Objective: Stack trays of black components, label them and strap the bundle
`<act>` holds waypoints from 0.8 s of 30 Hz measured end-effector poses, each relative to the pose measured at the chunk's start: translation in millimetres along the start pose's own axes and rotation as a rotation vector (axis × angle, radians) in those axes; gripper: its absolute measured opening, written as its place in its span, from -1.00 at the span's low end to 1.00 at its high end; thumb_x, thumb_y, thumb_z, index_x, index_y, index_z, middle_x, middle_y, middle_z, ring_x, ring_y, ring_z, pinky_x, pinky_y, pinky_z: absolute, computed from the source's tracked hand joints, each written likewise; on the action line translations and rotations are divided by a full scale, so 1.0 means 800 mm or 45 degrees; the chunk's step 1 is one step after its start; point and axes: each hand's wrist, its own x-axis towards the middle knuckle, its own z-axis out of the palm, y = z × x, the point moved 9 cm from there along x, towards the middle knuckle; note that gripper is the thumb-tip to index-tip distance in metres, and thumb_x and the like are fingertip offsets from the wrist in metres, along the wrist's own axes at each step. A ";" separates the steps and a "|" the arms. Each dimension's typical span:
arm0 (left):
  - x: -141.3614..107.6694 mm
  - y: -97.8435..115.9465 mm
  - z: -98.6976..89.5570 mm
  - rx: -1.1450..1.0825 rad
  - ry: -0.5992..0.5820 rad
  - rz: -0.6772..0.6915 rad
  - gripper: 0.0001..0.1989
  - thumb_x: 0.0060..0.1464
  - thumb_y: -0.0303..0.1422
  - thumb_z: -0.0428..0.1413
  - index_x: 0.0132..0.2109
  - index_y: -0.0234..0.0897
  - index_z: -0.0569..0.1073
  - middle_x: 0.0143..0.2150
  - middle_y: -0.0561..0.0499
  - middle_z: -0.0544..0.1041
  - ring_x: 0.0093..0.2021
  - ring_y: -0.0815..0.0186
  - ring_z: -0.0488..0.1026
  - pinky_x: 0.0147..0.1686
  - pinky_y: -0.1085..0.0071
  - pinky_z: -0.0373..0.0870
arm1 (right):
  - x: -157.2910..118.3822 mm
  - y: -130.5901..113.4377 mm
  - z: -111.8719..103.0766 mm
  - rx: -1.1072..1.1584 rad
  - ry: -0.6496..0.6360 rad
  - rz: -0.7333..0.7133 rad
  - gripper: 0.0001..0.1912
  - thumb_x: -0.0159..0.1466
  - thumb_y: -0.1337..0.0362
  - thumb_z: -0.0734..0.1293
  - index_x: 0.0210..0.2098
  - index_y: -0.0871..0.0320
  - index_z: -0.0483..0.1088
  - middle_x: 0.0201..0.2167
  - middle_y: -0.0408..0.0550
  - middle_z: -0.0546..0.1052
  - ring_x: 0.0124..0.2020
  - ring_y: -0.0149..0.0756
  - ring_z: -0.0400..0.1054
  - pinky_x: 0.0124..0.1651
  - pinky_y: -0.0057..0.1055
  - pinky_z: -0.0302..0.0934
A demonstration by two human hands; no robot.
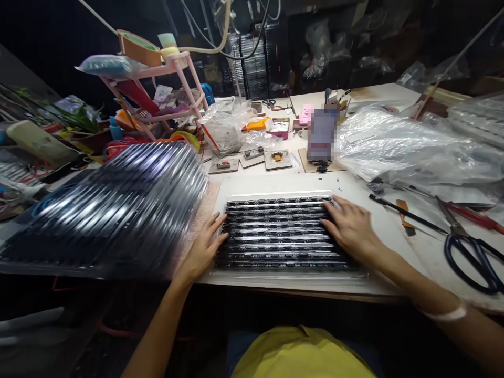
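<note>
A clear plastic tray [275,234] lies flat on the white board in front of me, filled with rows of small black parts. My left hand [202,245] rests against its left edge, index finger and thumb stretched apart. On the opposite side, my right hand [350,223] touches the tray's right edge near the far corner, its fingers extended and spread. Part of the tray's right side is hidden under that hand. To the left stands a pile of similar trays [129,205], long dark rows showing through shiny plastic.
Scissors [468,252], a black pen-like tool [407,213] and a small brush [405,216] lie at right. Clear plastic bags [409,142] spread behind them. A phone-like device [323,134] stands at the back. A pink rack [157,79] rises at left; small square blocks [277,160] sit mid-table.
</note>
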 end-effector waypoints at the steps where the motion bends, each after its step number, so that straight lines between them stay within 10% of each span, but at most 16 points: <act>1: -0.012 -0.010 -0.006 -0.068 0.034 -0.041 -0.51 0.17 -0.22 -0.02 0.21 -0.31 0.27 0.27 -0.14 0.25 0.27 0.21 0.15 0.27 0.20 0.04 | -0.016 0.019 -0.001 0.020 0.014 0.116 -0.44 0.36 0.03 -0.01 0.14 0.28 0.24 0.16 0.29 0.27 0.15 0.11 0.14 0.06 0.06 0.08; 14: -0.032 -0.010 0.003 -0.073 0.094 -0.031 -0.57 0.24 -0.28 -0.12 0.19 -0.30 0.31 0.21 -0.12 0.33 0.26 0.24 0.16 0.26 0.16 0.04 | -0.056 0.052 -0.004 1.224 0.008 0.889 -0.38 0.13 0.00 0.33 0.11 0.17 0.33 0.21 0.01 0.29 0.26 -0.16 0.08 0.34 -0.23 -0.14; 21: -0.033 -0.017 -0.023 -0.489 0.312 -0.195 -0.45 0.08 -0.22 0.12 0.19 -0.29 0.30 0.19 -0.17 0.34 0.19 0.17 0.26 0.19 0.20 0.16 | -0.028 0.016 -0.056 2.009 0.138 0.703 -0.33 0.12 0.21 0.41 0.20 -0.06 0.17 -0.23 0.06 0.59 -0.12 0.00 0.46 0.06 0.16 0.21; 24: -0.042 -0.014 -0.040 -0.914 0.337 -0.405 -0.43 0.03 -0.18 0.16 0.15 -0.36 0.34 -0.12 -0.17 0.56 -0.12 0.22 0.50 -0.11 0.31 0.40 | -0.010 0.009 -0.092 2.043 0.345 0.524 -0.45 0.17 0.33 0.35 0.14 -0.02 0.26 -0.30 0.04 0.60 -0.15 -0.05 0.48 -0.01 0.08 0.30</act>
